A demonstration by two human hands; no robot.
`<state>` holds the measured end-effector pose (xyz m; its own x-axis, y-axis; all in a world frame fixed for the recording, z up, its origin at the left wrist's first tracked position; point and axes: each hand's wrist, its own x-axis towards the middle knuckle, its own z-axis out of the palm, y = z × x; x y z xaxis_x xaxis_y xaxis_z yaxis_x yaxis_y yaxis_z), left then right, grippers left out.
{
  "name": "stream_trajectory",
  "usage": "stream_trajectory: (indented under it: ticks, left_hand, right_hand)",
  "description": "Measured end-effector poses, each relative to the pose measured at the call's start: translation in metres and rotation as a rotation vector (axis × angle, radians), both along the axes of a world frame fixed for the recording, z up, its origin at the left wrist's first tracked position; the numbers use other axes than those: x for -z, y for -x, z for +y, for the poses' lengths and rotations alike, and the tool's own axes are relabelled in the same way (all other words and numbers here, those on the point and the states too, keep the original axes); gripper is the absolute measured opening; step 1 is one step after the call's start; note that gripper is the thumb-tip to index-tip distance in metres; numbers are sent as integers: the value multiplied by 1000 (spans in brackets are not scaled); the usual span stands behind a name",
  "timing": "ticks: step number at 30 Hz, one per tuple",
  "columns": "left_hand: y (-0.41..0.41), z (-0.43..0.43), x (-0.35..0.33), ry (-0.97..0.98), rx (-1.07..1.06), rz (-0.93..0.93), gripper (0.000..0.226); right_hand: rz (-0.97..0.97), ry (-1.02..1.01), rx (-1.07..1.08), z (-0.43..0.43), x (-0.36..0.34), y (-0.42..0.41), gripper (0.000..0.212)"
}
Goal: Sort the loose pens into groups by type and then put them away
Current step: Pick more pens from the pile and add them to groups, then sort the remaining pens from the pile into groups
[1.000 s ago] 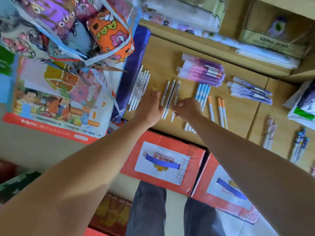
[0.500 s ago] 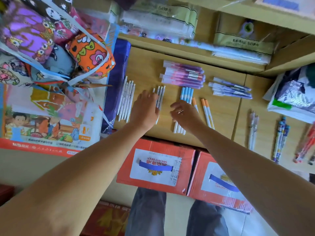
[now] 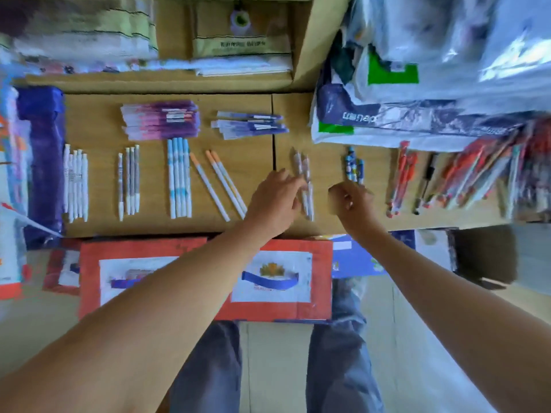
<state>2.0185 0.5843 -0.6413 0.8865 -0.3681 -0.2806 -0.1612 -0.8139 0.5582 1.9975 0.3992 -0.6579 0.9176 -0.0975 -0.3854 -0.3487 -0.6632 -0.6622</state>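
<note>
Sorted rows of pens lie on the wooden shelf (image 3: 256, 162): white pens (image 3: 76, 183), grey-white pens (image 3: 129, 180), blue-white pens (image 3: 179, 180), orange-capped pens (image 3: 220, 183). My left hand (image 3: 275, 202) reaches with nearly straight fingers to a few pale patterned pens (image 3: 304, 169), its fingertips touching them. My right hand (image 3: 348, 201) hovers just right of them with curled fingers and nothing visible in it, just below the small blue pens (image 3: 353, 166). Red pens (image 3: 402, 174) and a black pen (image 3: 428, 177) lie further right.
Packaged pink-purple pens (image 3: 161, 120) and purple ones (image 3: 250, 125) sit at the back of the shelf. A jumbled pile of pens (image 3: 483, 177) and plastic bags (image 3: 387, 114) crowd the right. Red cartons (image 3: 319, 293) stand below the shelf edge. A purple bag (image 3: 41, 150) lies left.
Both hands and my view have shifted right, from the grey-white and blue-white rows to the pale patterned pens and the blue pens. The left rows now lie uncovered.
</note>
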Motion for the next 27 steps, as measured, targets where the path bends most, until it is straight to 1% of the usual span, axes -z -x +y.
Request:
stream_trajectory:
  ticks: [2,3,5,8,10,12,16,22,24,27]
  left_hand:
    - [8,-41,7,-5,33,39,39]
    - [12,-61,11,-13,48,51,41]
    - [15,-96,16,-57,68,72,45]
    - [14,-139,23,-173,83,98,52]
    - [12,-159,28,-243,68,101,54]
    - [11,-173,31,-301,46,87,53]
    - [12,-192,31,-361,-16,63,50]
    - [5,-226,28,-319,16,41,48]
    - [1,-237,30,-283,18,57,49]
    - [-2,-252,34,-246,49,100,55]
  right_hand:
    - [-1,70,-7,-44,0,8,25]
    - [-11,118,-47,-65,2,11,29]
    - [-8,207,-164,-102,6,11,39]
    - [77,395,-385,-139,13,5,53]
    - [119,446,-509,-155,22,3,56]
    - [93,448,-592,-166,28,2,55]
    - [19,392,-591,-186,31,2,41]
    - [7,332,-622,-217,29,1,42]
    - [-60,315,-560,-225,28,-2,39]
    - [-99,339,-368,-239,31,-5,35]
